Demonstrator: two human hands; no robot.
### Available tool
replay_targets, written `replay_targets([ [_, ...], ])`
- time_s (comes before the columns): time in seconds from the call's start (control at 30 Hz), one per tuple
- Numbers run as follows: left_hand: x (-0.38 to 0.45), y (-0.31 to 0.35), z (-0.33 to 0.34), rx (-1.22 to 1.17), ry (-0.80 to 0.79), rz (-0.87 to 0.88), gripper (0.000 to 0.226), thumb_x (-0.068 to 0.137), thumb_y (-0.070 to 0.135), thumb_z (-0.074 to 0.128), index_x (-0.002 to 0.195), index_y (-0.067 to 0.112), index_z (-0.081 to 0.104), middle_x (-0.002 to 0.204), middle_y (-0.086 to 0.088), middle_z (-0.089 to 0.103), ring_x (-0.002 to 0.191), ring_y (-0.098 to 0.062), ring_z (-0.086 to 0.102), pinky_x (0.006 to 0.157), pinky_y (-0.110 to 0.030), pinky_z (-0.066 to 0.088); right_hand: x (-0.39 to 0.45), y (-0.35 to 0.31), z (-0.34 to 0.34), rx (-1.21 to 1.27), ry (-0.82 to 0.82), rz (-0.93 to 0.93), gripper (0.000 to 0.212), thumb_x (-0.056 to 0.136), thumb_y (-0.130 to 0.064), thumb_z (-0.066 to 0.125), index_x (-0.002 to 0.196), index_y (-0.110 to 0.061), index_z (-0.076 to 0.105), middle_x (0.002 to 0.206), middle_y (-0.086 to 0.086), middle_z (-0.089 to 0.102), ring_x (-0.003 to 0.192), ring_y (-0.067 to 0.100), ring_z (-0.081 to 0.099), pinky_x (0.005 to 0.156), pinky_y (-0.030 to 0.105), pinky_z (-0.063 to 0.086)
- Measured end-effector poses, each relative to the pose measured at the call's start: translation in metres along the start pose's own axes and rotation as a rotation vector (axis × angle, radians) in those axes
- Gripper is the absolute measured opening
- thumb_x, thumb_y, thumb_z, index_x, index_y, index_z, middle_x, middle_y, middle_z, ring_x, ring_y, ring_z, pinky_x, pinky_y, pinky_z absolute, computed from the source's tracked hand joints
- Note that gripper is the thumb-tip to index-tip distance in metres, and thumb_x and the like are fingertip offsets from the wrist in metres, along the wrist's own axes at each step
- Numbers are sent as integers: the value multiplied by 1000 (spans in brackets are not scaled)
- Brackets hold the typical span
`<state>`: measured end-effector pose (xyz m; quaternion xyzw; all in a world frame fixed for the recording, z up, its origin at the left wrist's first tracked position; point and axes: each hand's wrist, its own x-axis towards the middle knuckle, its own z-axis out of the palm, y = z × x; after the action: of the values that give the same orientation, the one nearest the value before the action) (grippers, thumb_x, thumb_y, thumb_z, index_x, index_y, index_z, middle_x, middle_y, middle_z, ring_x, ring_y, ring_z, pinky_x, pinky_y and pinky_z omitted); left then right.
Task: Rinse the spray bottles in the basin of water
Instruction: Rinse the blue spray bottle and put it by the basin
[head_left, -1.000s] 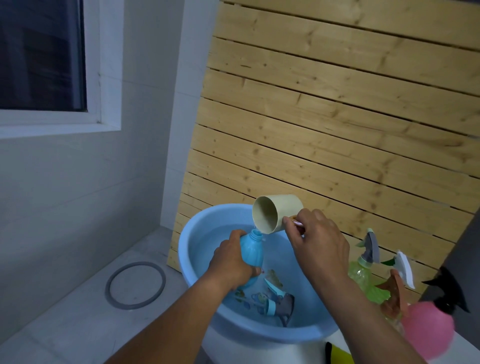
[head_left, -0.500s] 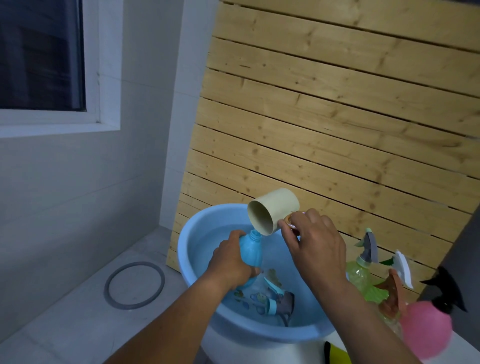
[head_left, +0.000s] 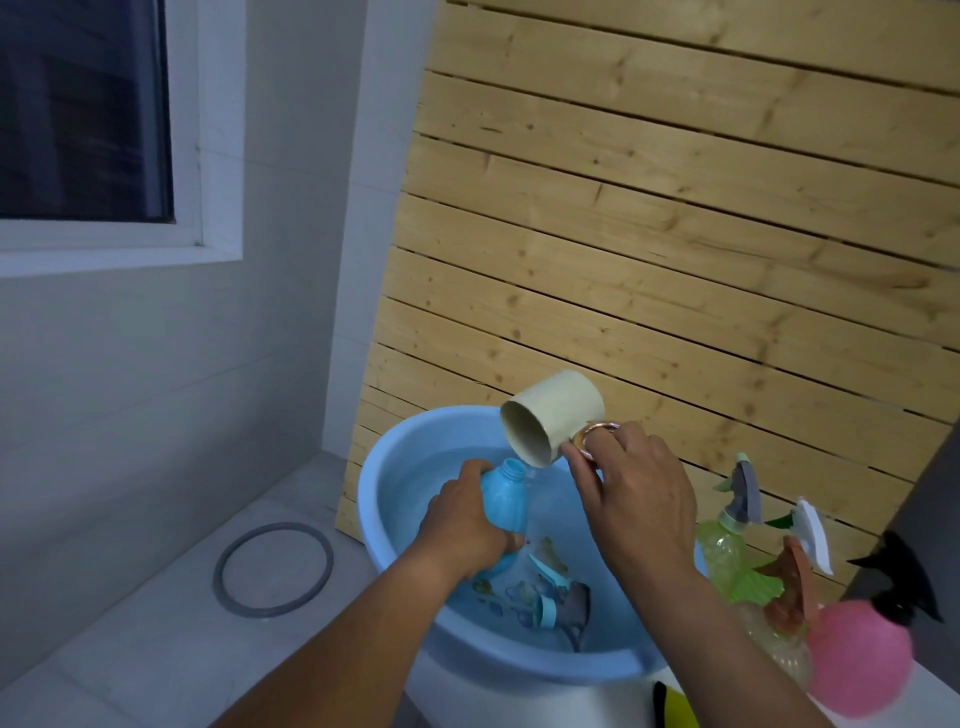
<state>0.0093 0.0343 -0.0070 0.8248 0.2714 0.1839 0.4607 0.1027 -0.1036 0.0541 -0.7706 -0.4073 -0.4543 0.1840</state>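
Hands over basin (head_left: 395, 467): left (head_left: 470, 525) grips blue bottle (head_left: 503, 491), right (head_left: 636, 493) holds tipped cup (head_left: 558, 418).

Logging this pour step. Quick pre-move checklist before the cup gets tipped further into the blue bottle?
1. Left hand grips blue bottle: ok.
2. Bottle cap off, neck open: ok.
3. Right hand holds cup by its handle: ok.
4. Cup lip directly over the neck: not ok, sits slightly right.
5. Bottle over basin, spills caught: ok.
6. Water left in cup: cannot tell.
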Motion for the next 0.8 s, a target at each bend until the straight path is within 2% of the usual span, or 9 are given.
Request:
replay_targets([
  [0.1,-1,0,-1,4,16,-3,85,68,32,87,134,32,34,124,0,50,112,-24,53,93,-43,52,-4,5,5,10,-86,189,22,89,-34,66,80,-14,67,74,5,59,63,29,53,55,31,33],
  [0.2,-1,1,-2,7,33,-23,84,65,32,87,131,31,35,123,-1,50,110,-25,54,92,-44,52,-11,12,11,-175,-312,290,34,95,-45,52,87,-19,71,86,4,63,81,31,55,66,35,33],
  [0.33,-1,2,-2,17,30,-41,79,64,30,87,123,33,34,118,0,52,105,-25,56,90,-44,53,-19,16,16,-269,-467,303,39,95,-54,43,93,-28,72,100,-3,57,95,24,47,71,34,24],
  [0.47,-1,1,-2,20,36,-42,80,64,30,86,126,32,35,119,0,51,105,-24,56,89,-42,53,-25,16,22,-276,-641,306,39,97,-54,37,100,-30,67,108,-4,57,101,25,52,81,37,35],
  [0.6,-1,1,-3,27,31,-37,86,64,30,86,133,31,34,123,-1,51,107,-25,55,90,-40,52,-29,18,26,-75,-772,371,31,98,-47,39,92,-25,59,100,1,65,94,29,62,75,36,41],
  [0.7,-1,1,-2,36,20,-30,90,66,31,85,140,30,34,129,0,51,111,-24,54,92,-38,51,-35,19,30,-99,-818,337,29,99,-45,37,98,-24,57,104,3,62,97,31,61,73,36,39],
  [0.8,-1,1,-2,24,12,-27,87,64,30,85,139,28,40,125,0,54,109,-22,56,93,-39,51,-38,20,31,-164,-856,301,28,100,-44,36,107,-24,55,112,5,54,102,32,58,76,38,38],
])
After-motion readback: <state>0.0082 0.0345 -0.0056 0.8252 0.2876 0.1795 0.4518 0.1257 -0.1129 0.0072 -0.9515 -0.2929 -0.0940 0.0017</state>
